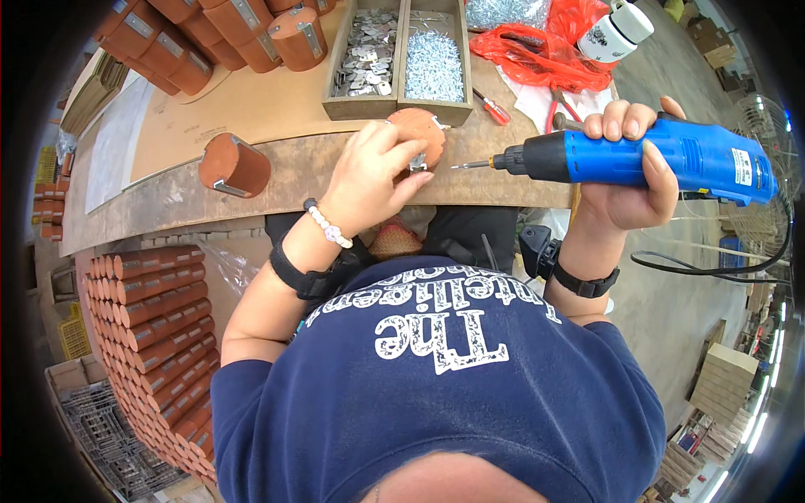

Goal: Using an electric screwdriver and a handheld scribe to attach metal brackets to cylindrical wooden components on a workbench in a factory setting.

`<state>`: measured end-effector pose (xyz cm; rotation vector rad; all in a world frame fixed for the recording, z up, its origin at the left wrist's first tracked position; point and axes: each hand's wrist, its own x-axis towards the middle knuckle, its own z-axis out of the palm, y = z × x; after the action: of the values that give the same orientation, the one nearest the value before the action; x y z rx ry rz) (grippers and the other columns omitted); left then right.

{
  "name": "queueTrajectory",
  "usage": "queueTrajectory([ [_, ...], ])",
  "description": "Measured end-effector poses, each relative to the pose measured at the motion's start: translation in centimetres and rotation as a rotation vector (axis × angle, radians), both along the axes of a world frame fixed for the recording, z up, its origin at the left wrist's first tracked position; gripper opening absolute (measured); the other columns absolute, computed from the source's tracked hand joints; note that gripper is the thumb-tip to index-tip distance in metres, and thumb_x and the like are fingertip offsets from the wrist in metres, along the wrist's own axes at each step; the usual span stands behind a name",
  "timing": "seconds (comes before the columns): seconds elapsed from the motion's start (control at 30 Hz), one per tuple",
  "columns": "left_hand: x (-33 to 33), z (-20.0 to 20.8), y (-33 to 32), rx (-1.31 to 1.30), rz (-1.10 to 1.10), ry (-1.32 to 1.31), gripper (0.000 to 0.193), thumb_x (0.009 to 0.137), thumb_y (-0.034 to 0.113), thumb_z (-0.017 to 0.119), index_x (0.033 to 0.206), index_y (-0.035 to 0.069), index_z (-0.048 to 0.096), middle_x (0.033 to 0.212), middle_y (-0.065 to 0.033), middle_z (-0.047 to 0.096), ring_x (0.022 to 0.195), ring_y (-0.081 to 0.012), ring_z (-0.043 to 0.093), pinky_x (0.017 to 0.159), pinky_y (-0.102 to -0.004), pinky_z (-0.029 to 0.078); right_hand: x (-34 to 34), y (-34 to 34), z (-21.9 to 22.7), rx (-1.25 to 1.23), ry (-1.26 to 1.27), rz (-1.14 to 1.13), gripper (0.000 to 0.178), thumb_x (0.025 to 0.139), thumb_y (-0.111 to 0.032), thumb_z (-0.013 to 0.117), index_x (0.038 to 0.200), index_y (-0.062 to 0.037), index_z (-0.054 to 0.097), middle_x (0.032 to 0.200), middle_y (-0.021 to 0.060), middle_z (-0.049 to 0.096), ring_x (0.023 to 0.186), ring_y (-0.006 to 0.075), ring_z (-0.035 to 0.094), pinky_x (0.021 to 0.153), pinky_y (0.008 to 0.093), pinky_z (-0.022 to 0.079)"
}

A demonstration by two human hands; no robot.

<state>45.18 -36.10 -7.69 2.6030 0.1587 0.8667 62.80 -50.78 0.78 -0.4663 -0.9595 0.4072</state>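
Near the table's front edge, my left hand (373,176) is closed around a reddish-brown cylinder (422,126). A small metal plate (418,162) sits at the cylinder's side by my thumb and fingertips. My right hand (631,172) grips a blue electric screwdriver (696,159) with a black front end. Its thin bit (471,164) points left toward the cylinder and stays a short gap away from it. Left of my left hand, another reddish-brown cylinder (236,166) with metal strips lies on the table.
Beyond my hands stand wooden trays: one (359,108) holds metal plates, the other (462,114) screws. A red-handled screwdriver (496,112), a red bag (511,52) and a white mug (615,35) lie to the right. Stacked cylinders (163,310) rise at lower left; more (239,38) stand far left.
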Motion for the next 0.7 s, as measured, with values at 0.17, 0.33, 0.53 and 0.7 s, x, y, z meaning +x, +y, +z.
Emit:
queueTrajectory([
  [0.17, -0.3, -0.9, 1.1, -0.026, -0.043, 0.022, 0.035, 0.058, 0.008, 0.068, 0.091, 0.005, 0.057, 0.098, -0.0097, 0.052, 0.089, -0.0288, 0.048, 0.078, -0.0362, 0.039, -0.7, 1.3, -0.2, -0.052, -0.071, 0.0, 0.049, 0.068, -0.011, 0.045, 0.115, -0.0028, 0.035, 0.08, 0.0113, 0.048, 0.073, 0.0212, 0.043, 0.067, 0.0379, 0.039],
  [0.33, -0.3, -2.5, 0.8, -0.012, -0.008, -0.074, 0.031, 0.057, 0.011, 0.068, 0.086, 0.006, 0.058, 0.096, -0.0079, 0.053, 0.092, -0.0268, 0.048, 0.08, -0.0372, 0.038, -1.7, 2.5, -0.1, -0.062, -0.01, 0.002, 0.05, 0.068, -0.001, 0.047, 0.114, -0.0023, 0.027, 0.076, 0.0136, 0.049, 0.07, 0.0236, 0.05, 0.064, 0.0398, 0.045],
  [0.53, 0.4, -2.0, -1.4, -0.126, 0.152, -0.186, 0.032, 0.054, 0.012, 0.071, 0.081, 0.002, 0.057, 0.094, -0.0112, 0.055, 0.09, -0.0294, 0.05, 0.079, -0.0378, 0.04, -2.3, 3.1, -0.4, -0.111, -0.058, -0.031, 0.051, 0.067, 0.0, 0.05, 0.113, -0.0031, 0.028, 0.074, 0.0125, 0.049, 0.07, 0.0222, 0.05, 0.064, 0.0391, 0.045],
  [0.7, 1.2, -3.0, -2.1, -0.081, 0.226, -0.214, 0.029, 0.054, 0.012, 0.072, 0.077, 0.002, 0.057, 0.091, -0.0113, 0.056, 0.089, -0.0293, 0.05, 0.078, -0.0381, 0.04, -2.3, 3.2, -0.4, -0.099, -0.063, -0.058, 0.051, 0.067, 0.0, 0.05, 0.113, -0.0026, 0.028, 0.074, 0.0127, 0.049, 0.068, 0.0226, 0.05, 0.064, 0.0396, 0.046],
])
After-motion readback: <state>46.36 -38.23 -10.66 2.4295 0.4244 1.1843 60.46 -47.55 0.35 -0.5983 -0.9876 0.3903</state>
